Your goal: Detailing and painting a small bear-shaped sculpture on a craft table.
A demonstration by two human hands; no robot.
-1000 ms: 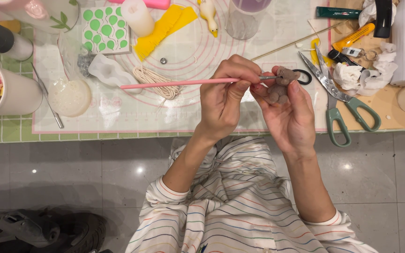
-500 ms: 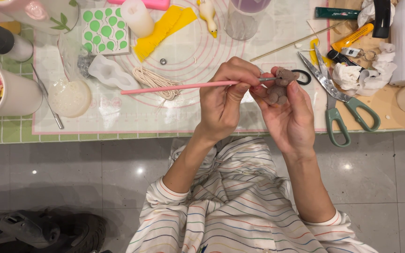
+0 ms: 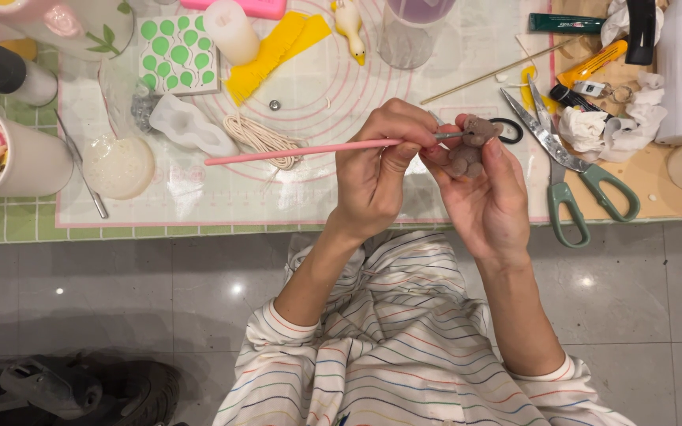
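Cup (image 3: 21, 162): at the far left we see a pale cup holding small pastel pieces, standing on the green checked cloth.
Mat (image 3: 444, 71): a clear work mat with pink rings covers the middle of the table; a white mould (image 3: 191, 126) and a coil of cream cord (image 3: 262, 136) lie on its left part.
Pink tool (image 3: 294, 150): a long thin pink stick runs level from above the cord to our left hand, its metal tip reaching the figure.
Left hand (image 3: 376, 177): fingers curled tight round the stick, pinching it near the metal end like a pen.
Grey figure (image 3: 471, 146): a small grey clay animal, held above the right part of the mat, near the table's front edge.
Right hand (image 3: 487, 197): thumb and fingertips closed narrowly on the figure, steadying it against the tip.
Scissors (image 3: 570, 170): green-handled, open, lying just right of the hands.
Change: since a second ago we find almost nothing shifted; the stick sits a touch flatter and both hands kept their place.
Meaning: we judge that fine detailing on the figure's head is under way, in small strokes.
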